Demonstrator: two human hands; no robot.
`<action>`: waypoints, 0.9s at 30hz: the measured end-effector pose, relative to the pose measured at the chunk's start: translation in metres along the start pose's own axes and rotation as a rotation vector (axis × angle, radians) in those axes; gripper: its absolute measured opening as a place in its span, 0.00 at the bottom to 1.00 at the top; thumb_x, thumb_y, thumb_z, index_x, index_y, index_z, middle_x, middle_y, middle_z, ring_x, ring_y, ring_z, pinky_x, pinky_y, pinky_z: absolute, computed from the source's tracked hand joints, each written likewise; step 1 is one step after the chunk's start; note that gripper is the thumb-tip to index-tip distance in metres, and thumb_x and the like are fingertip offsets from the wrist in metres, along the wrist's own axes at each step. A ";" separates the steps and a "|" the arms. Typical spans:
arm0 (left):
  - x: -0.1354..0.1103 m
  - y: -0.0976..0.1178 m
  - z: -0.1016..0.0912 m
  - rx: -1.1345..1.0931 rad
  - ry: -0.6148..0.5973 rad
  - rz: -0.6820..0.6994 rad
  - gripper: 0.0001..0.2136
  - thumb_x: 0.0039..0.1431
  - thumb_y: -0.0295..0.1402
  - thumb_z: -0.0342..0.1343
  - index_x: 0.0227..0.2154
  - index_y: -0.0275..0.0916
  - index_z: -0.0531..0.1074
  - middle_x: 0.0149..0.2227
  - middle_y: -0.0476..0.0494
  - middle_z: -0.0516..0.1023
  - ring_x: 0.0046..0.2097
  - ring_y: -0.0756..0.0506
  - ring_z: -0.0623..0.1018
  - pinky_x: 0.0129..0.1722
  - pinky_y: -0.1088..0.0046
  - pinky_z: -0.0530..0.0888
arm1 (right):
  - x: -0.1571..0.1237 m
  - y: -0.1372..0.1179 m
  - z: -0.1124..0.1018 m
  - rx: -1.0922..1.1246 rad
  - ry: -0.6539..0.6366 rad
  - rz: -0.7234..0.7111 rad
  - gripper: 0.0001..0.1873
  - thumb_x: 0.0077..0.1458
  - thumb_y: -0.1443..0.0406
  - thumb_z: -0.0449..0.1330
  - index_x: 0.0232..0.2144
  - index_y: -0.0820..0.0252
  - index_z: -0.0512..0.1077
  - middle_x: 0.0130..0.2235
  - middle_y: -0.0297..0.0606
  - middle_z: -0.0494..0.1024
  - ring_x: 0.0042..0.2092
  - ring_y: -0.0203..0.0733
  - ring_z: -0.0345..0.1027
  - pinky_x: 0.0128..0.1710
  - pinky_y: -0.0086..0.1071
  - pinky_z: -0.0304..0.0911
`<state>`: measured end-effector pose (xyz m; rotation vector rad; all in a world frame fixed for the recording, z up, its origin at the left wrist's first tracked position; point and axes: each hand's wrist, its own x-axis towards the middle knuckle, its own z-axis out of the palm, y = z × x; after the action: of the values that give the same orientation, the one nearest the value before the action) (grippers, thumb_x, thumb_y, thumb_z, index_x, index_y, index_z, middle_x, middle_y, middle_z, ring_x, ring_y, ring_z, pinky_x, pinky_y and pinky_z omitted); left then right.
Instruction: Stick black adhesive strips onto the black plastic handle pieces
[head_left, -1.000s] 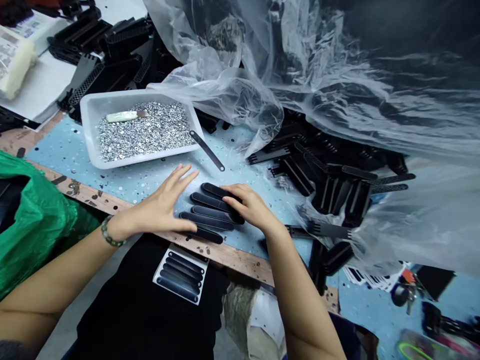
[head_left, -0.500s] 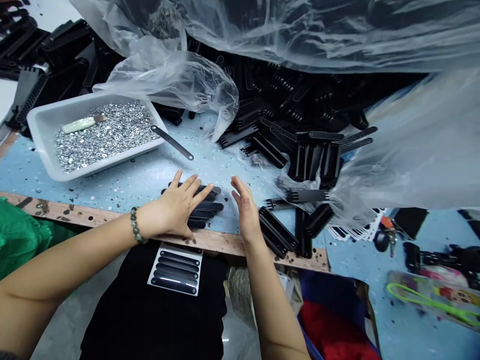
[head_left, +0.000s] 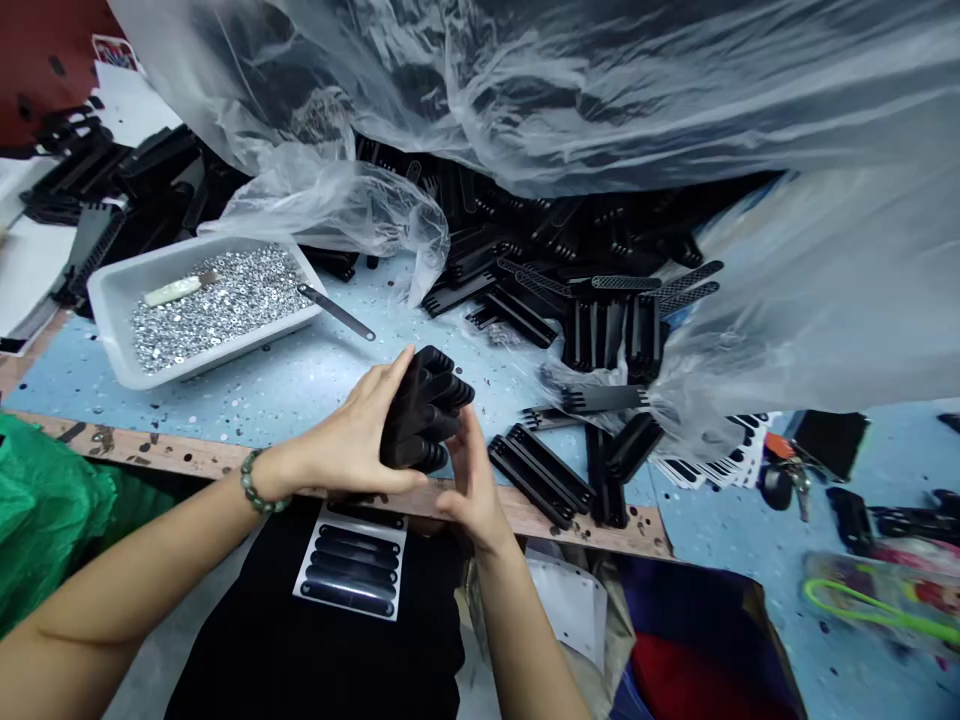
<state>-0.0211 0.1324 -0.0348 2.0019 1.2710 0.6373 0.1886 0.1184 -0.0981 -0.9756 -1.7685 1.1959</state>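
A bundle of flat black plastic strips (head_left: 421, 412) with rounded ends is raised off the near edge of the bench. My left hand (head_left: 346, 432), a beaded bracelet at its wrist, is closed around the bundle's left side, thumb toward me. My right hand (head_left: 478, 492) cups the right ends of the strips, fingers at their far side and thumb near the front; part of its grip is hidden. On my lap lies a white sheet (head_left: 352, 562) bearing several dark strip-shaped stickers. A single thin dark strip (head_left: 339, 312) rests against the tray's right corner.
A white tray (head_left: 206, 368) of small metal rings, with a pale-handled brush (head_left: 180, 289) in it, stands at left. Black forked plastic pieces (head_left: 525, 240) are heaped under clear plastic sheeting (head_left: 600, 130). Several black bars (head_left: 541, 475) lie right of my hands. Keys (head_left: 799, 490) sit farther right.
The strips lay fanned on the bench under my spread left hand; now they are gathered in a raised bundle. My right hand has moved left onto their ends.
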 end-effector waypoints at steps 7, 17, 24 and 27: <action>-0.008 0.004 0.025 -0.575 0.298 0.018 0.54 0.53 0.54 0.56 0.67 0.36 0.24 0.68 0.27 0.44 0.68 0.35 0.55 0.66 0.53 0.60 | 0.039 -0.034 0.020 -0.144 -0.369 0.009 0.58 0.46 0.54 0.68 0.69 0.57 0.39 0.62 0.53 0.59 0.61 0.56 0.59 0.57 0.49 0.62; -0.071 -0.059 0.003 0.006 0.344 -0.190 0.50 0.55 0.57 0.53 0.68 0.46 0.27 0.70 0.34 0.27 0.71 0.32 0.35 0.67 0.43 0.45 | 0.082 -0.036 0.011 -0.941 -0.570 -0.125 0.59 0.37 0.57 0.72 0.68 0.52 0.50 0.61 0.56 0.57 0.57 0.66 0.58 0.56 0.58 0.56; -0.072 -0.056 -0.002 0.030 0.160 -0.291 0.39 0.62 0.54 0.45 0.69 0.46 0.37 0.71 0.38 0.32 0.71 0.34 0.40 0.67 0.44 0.49 | 0.132 -0.040 0.022 -0.694 -0.322 -0.136 0.36 0.55 0.44 0.57 0.59 0.58 0.65 0.60 0.52 0.64 0.61 0.56 0.59 0.58 0.52 0.57; -0.070 -0.063 -0.008 -0.060 0.436 -0.313 0.27 0.67 0.47 0.42 0.66 0.42 0.53 0.67 0.38 0.53 0.68 0.41 0.56 0.66 0.55 0.59 | 0.181 -0.036 0.046 -0.543 -0.039 -0.001 0.23 0.61 0.53 0.54 0.50 0.64 0.71 0.48 0.49 0.75 0.49 0.48 0.70 0.52 0.43 0.62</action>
<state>-0.0923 0.0897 -0.0806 1.6140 1.7526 0.9741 0.0673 0.2551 -0.0441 -1.2582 -2.1781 0.7416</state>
